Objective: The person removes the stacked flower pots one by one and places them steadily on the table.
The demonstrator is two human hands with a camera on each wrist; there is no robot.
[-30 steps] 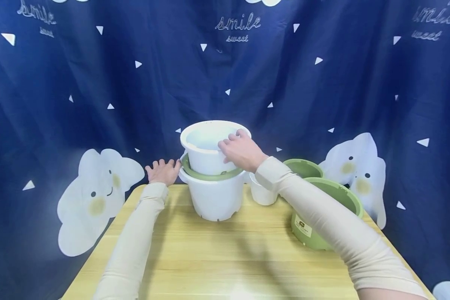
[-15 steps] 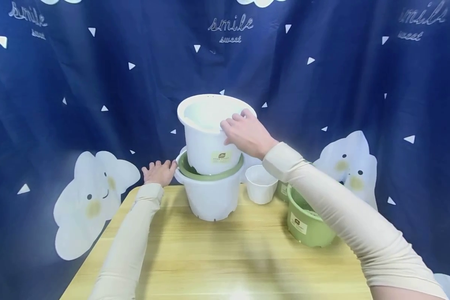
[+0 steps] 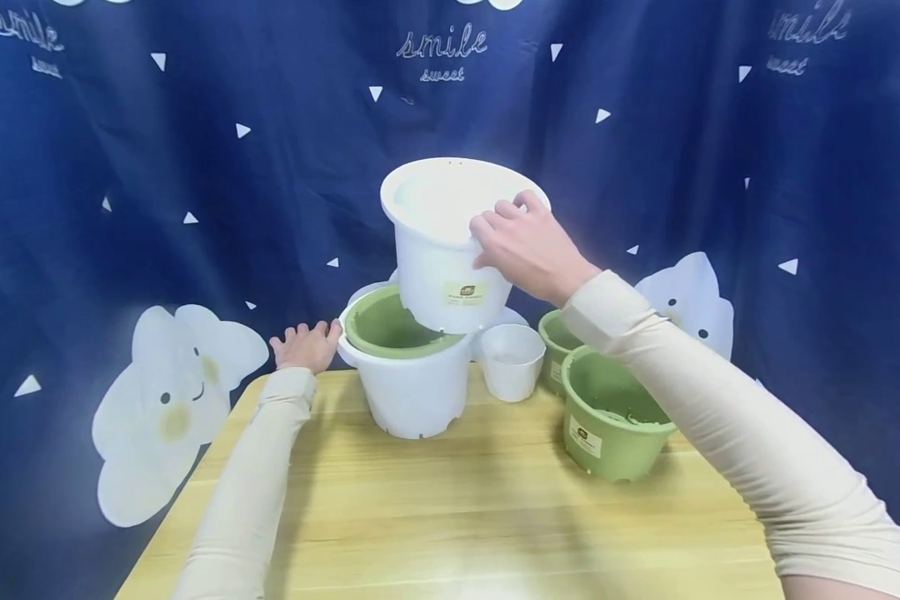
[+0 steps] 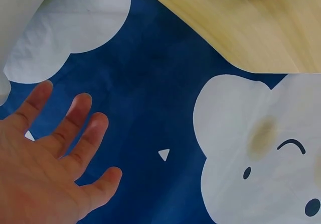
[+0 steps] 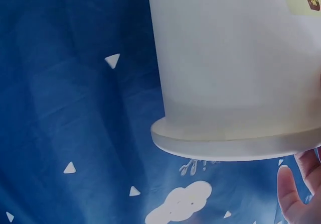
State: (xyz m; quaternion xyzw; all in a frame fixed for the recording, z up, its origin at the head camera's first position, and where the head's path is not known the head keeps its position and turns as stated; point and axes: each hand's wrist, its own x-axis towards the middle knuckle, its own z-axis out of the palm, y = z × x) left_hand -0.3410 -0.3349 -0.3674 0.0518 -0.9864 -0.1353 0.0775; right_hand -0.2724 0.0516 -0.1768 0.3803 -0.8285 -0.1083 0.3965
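My right hand (image 3: 528, 246) grips a white flowerpot (image 3: 435, 271) by its near right rim, fingers over the edge. The pot hangs slightly tilted above the stack, its pale label facing me. The right wrist view shows its smooth side wall (image 5: 230, 58) and flared rim. Below it, a green flowerpot (image 3: 365, 335) is nested inside a larger white flowerpot (image 3: 412, 400) on the table. My left hand (image 3: 305, 346) is at the larger pot's left rim, thumb side nearest it. In the left wrist view its fingers (image 4: 88, 138) are spread and loosely extended.
A small white pot (image 3: 512, 371) stands right of the stack. Two green pots, one behind (image 3: 553, 365) and a bigger labelled one (image 3: 618, 446) nearer, stand on the wooden table (image 3: 450, 517) at right. A blue curtain (image 3: 270, 200) hangs behind.
My right hand has lifted the white flowerpot out of the green one and moved it up and to the right, uncovering more of the green pot. The left hand stays at the stack's left rim.
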